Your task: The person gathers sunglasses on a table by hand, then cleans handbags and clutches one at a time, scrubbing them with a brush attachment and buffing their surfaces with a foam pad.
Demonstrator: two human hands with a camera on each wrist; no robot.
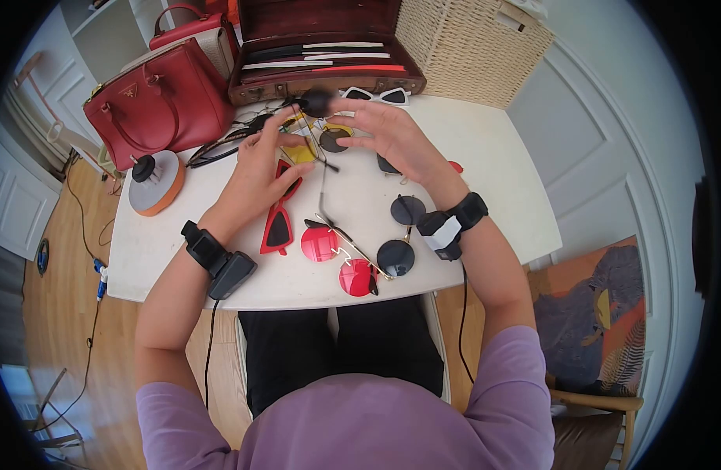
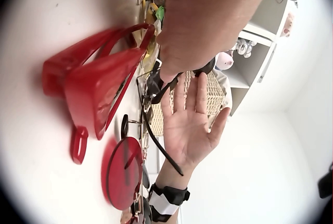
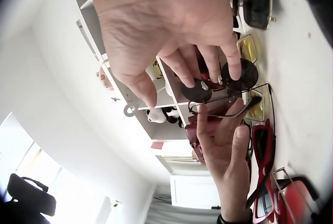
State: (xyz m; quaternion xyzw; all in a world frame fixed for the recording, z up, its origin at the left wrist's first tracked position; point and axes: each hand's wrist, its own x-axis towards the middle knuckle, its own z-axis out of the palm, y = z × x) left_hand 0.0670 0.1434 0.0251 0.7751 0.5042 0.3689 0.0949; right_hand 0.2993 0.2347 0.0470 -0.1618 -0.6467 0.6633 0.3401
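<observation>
Between my hands is a pair of round dark sunglasses, tilted above the far part of the table, with its thin temples spread. My left hand holds it near a hinge, index finger and fingertips at the thin frame. My right hand has its fingers extended; in the right wrist view the fingertips overlap the dark lenses, while the thumb stands apart. Under the left hand lie red cat-eye sunglasses. Nearer me are red round glasses and another dark round pair. Yellow-lensed glasses lie beneath the hands.
An open brown case with several slim strips inside stands at the back, white-framed sunglasses before it. A red handbag and an orange-edged round object are left. A woven basket stands back right.
</observation>
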